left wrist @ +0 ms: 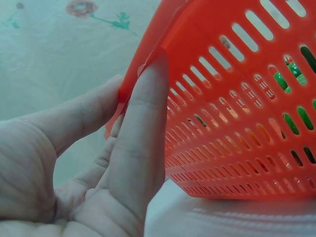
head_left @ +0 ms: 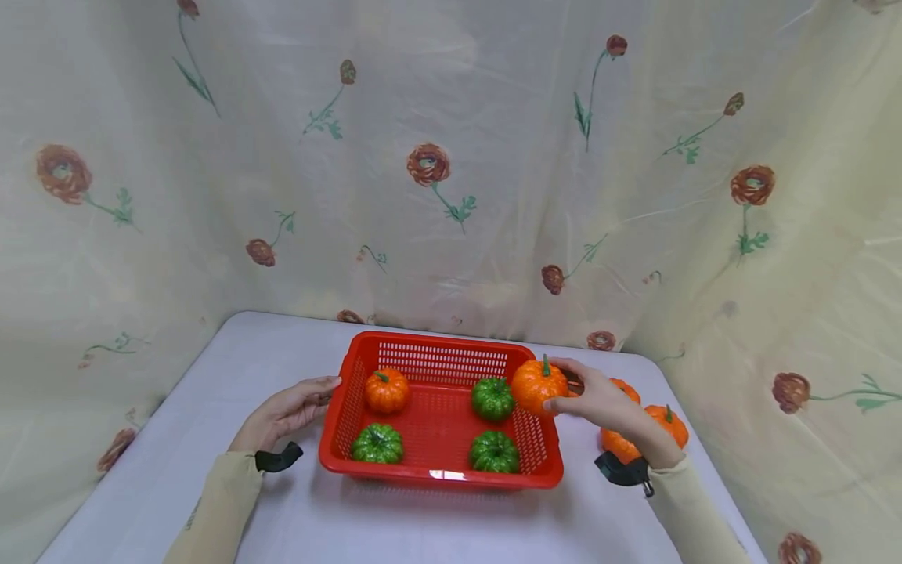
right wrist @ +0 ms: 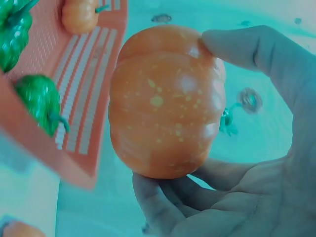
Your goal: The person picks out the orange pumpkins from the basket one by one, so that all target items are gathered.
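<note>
A red plastic basket (head_left: pixel 437 475) with slotted walls sits on the table in the head view. One orange toy pumpkin (head_left: pixel 387 391) and several green toy pumpkins (head_left: pixel 494 453) lie inside it. At its left rim, my left hand (head_left: pixel 292 411) pinches the edge; the left wrist view shows fingers (left wrist: pixel 140 128) against the basket's slotted side. My right hand (head_left: pixel 599 399) grips another orange pumpkin (head_left: pixel 537 385) between thumb and fingers, overlapping the basket's right rim in the head view. In the right wrist view this held pumpkin (right wrist: pixel 165 103) appears beside the basket wall.
To the right of the basket, several more orange pumpkins (head_left: pixel 668 425) rest on the white table (head_left: pixel 395 533), partly hidden behind my right hand and wrist. A flower-patterned curtain (head_left: pixel 493 196) hangs behind the table and along its sides.
</note>
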